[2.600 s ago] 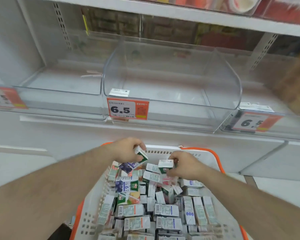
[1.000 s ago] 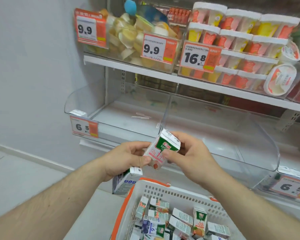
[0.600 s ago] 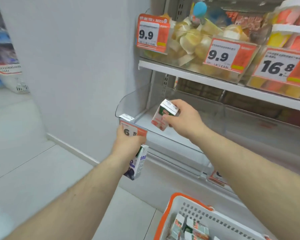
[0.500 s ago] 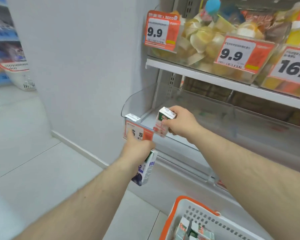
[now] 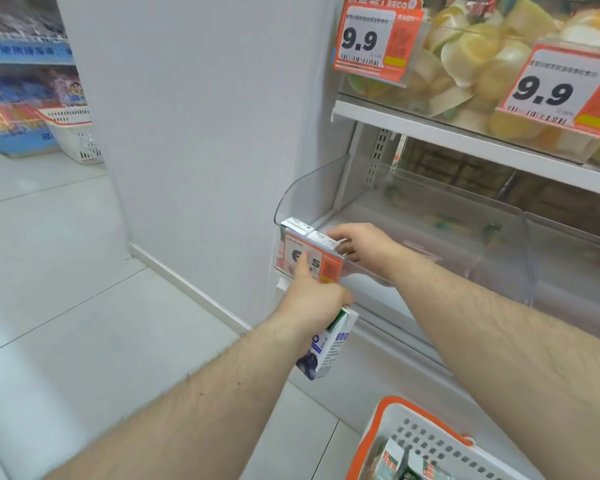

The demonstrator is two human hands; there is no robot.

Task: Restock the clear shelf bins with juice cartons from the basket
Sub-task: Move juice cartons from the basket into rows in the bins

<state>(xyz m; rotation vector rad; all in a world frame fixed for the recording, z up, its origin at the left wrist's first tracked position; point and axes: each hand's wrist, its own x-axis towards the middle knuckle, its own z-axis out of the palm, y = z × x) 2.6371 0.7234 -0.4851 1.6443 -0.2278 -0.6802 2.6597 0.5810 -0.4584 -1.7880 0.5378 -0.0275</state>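
Note:
The leftmost clear shelf bin [image 5: 312, 188] carries an orange 6.5 price tag [image 5: 321, 268] on its front lip. My right hand [image 5: 364, 244] reaches over that lip into the bin's front left corner. Its fingers hold a green and white juice carton [image 5: 321, 237], of which only the white top shows behind the tag. My left hand [image 5: 312, 299] hangs just below the tag and grips a blue and white carton [image 5: 329, 348], tilted and pointing down. The white basket with an orange rim [image 5: 371, 438] sits at the bottom right with several cartons [image 5: 395, 462] inside.
A second clear bin [image 5: 568, 244] adjoins on the right. The shelf above [image 5: 430, 129] holds bins of yellow fruit cups with 9.9 price tags [image 5: 371, 39]. A white side panel [image 5: 205, 116] stands left of the shelves. Another basket [image 5: 73, 136] stands on the floor far left.
My right hand has lowered the green carton into the bin's front corner, behind the price tag. My left hand stays under the tag with the blue carton. The view has moved closer.

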